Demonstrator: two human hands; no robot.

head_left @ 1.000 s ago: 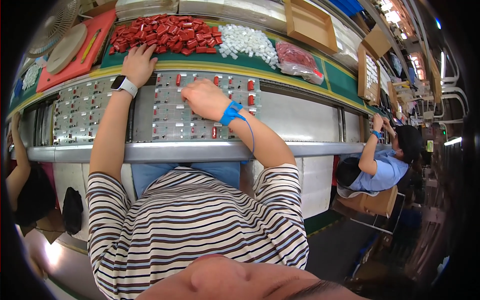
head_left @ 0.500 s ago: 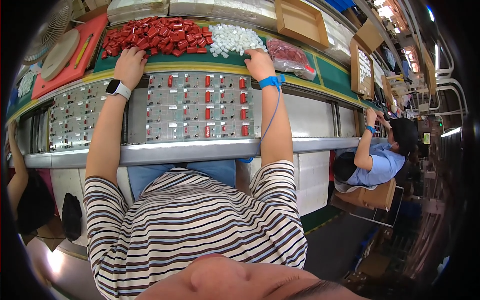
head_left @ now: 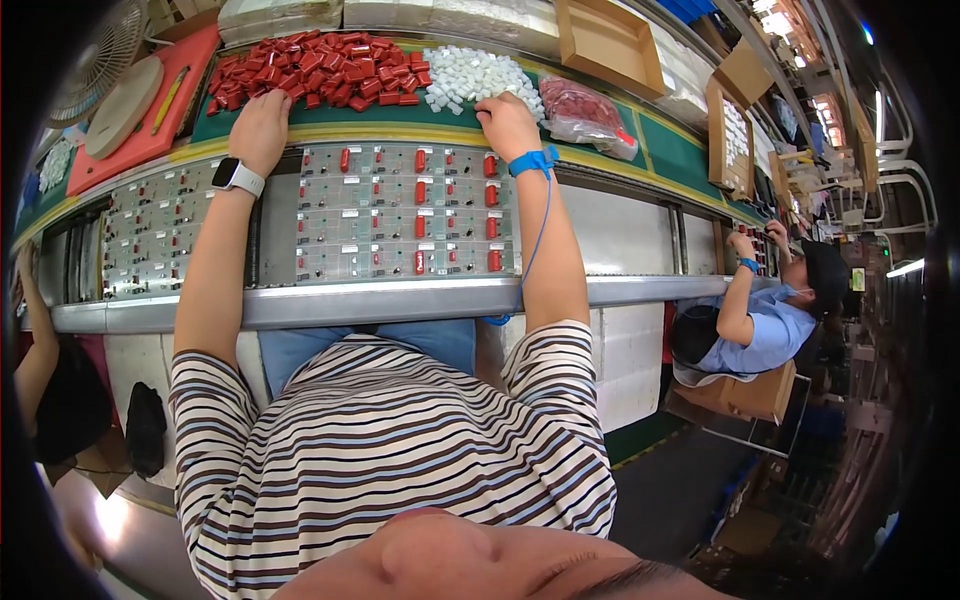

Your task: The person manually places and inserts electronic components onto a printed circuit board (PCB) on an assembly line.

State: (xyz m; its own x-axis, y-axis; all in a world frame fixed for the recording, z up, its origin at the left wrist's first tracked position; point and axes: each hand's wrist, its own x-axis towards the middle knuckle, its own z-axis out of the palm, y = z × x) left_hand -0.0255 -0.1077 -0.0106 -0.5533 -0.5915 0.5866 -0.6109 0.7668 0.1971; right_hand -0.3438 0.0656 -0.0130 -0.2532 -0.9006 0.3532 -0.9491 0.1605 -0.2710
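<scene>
My left hand (head_left: 262,130), with a watch at its wrist, rests at the near left edge of a heap of red block-shaped capacitors (head_left: 320,68). Its fingers are curled together, and whatever they hold is hidden. At the near edge of a pile of small white parts (head_left: 475,78) is my right hand (head_left: 508,125), wearing a blue wrist strap with a cord. Its fingertips are drawn together over something I cannot make out. Between my forearms, nearer to me, lies a panel of circuit boards (head_left: 400,198) bearing red capacitors and smaller parts.
A second board panel (head_left: 155,235) lies left of my left forearm. To the right are a plastic bag of red parts (head_left: 582,112) and an open cardboard box (head_left: 610,50). A metal rail (head_left: 390,303) runs along the near edge. A co-worker (head_left: 765,320) sits at the right.
My left hand's fingers have drawn in from the red heap and curled. My right hand has shifted slightly left along the white pile. At the right, the co-worker's hands have moved.
</scene>
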